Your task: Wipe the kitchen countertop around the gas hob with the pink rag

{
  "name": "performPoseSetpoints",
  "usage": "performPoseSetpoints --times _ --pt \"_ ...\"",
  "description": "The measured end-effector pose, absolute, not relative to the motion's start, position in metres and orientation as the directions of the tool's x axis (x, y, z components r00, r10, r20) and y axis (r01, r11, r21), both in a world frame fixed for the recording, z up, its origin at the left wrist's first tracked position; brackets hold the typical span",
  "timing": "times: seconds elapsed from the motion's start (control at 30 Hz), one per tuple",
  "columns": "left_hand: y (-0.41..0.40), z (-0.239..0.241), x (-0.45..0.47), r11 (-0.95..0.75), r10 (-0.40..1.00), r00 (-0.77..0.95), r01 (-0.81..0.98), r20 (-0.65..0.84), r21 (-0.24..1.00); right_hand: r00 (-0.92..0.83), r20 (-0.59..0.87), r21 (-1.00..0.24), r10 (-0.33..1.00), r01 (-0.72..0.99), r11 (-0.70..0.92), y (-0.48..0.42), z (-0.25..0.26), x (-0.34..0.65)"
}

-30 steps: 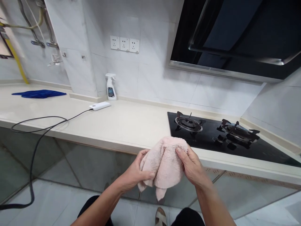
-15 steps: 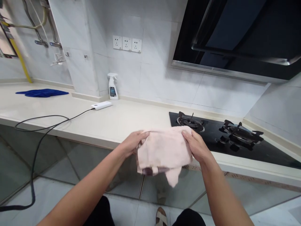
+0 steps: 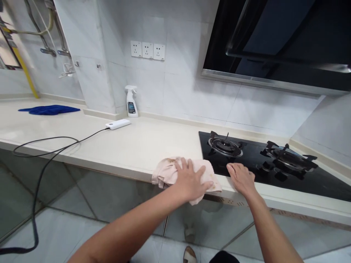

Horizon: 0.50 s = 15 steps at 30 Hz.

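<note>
A pale pink cloth with a few yellowish stains lies bunched on the counter's front edge. Part of it droops over the edge. My left hand presses down on it from above, fingers spread flat. To the right, my right hand rests at the front border of the black gas hob. Its fingers are loosely bent and apart, with nothing visible in them, and it does not touch the cloth.
Along the cream counter stand a white spray bottle, a white device with a black cable hanging over the edge, and a blue cloth. A dark range hood overhangs the hob.
The cloth was held in the air by both hands; it has come down onto the counter edge. My right hand has let go of it and moved right to the hob's edge.
</note>
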<state>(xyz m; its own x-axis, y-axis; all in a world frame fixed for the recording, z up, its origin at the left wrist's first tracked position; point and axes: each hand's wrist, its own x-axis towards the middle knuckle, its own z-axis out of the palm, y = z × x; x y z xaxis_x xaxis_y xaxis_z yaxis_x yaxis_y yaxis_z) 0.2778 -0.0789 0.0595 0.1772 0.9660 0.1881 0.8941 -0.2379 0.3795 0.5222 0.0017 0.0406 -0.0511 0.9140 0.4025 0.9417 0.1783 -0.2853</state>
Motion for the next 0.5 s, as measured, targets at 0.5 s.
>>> performPoseSetpoints --times 0.5 --pt "-0.109 0.044 0.117 -0.242 0.892 0.173 0.963 0.418 0.12 -0.111 0.44 -0.158 0.891 0.967 0.198 0.013 0.001 0.541"
